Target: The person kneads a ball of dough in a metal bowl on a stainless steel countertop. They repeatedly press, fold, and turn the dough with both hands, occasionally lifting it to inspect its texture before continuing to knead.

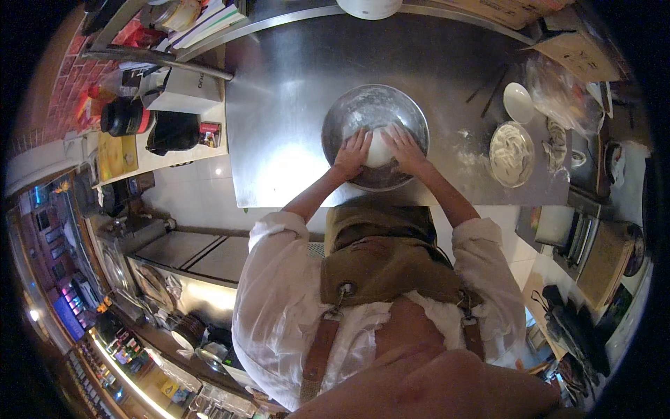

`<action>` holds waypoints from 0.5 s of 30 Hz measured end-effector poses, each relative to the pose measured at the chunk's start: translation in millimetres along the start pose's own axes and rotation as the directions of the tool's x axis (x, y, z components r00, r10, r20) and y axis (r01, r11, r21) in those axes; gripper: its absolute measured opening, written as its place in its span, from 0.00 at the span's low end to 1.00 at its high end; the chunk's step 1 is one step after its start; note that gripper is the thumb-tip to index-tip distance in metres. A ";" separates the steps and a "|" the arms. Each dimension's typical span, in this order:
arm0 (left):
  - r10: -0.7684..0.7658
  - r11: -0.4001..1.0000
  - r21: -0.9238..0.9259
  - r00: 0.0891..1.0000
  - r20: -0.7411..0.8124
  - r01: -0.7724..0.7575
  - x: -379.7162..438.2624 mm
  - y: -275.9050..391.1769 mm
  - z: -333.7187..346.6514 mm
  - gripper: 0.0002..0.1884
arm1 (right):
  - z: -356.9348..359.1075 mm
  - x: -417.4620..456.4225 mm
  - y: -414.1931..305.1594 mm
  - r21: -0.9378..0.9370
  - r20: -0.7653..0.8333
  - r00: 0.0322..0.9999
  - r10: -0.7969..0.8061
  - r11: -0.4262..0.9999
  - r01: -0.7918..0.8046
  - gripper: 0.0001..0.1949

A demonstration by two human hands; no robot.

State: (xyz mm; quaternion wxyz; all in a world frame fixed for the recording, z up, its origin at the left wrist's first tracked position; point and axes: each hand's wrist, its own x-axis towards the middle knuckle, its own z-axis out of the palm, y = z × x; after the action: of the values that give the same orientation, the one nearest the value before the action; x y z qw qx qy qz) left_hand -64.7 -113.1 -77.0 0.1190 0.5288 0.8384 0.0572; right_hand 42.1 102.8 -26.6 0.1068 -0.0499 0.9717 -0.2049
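A large stainless steel mixing bowl (335, 105) stands near the front edge of the steel worktable (272, 99). In it lies a smooth white ball of dough (379, 152). My left hand (354, 152) rests on the dough's left side, fingers pointing to the far side of the bowl. On the right side lies my right hand (405, 148), its fingers spread over the top. Both hands press against the dough from either side, and their palms are hidden. Flour coats parts of the bowl's inner wall.
To the right are a bowl of flour (512, 154), a white oval dish (518, 102), a crumpled cloth (555, 144), dark sticks (494, 91) and a clear plastic bag (562, 94). A white tub (369, 8) stands at the back. Left is a side counter with a white box (183, 89).
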 end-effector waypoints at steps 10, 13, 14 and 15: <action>0.128 0.473 -0.806 0.878 0.462 0.355 83.4 -84.7 -48.5 0.26 | 16.7 27.4 50.9 0.849 0.191 0.976 0.106 0.481 -0.218 0.24; 0.000 0.414 -0.835 0.917 0.398 0.362 94.5 -79.2 -64.5 0.27 | 39.0 26.0 36.3 0.863 0.319 0.842 0.435 0.233 -0.447 0.28; 0.016 0.636 -0.762 0.985 0.172 0.123 86.9 -109.3 -28.4 0.27 | 58.2 44.3 29.0 0.811 0.160 0.911 0.379 0.475 -0.340 0.27; 0.003 0.567 -0.821 0.996 0.089 0.072 90.9 -95.4 -17.1 0.28 | 69.8 39.7 35.1 0.726 0.139 0.906 0.400 0.581 -0.368 0.25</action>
State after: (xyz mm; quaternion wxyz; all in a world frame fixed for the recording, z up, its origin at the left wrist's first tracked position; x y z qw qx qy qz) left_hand -189.9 -72.2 -94.3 0.3859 0.3982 0.7202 0.4170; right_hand 17.6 102.1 -110.7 0.1401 0.2129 0.7939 -0.5521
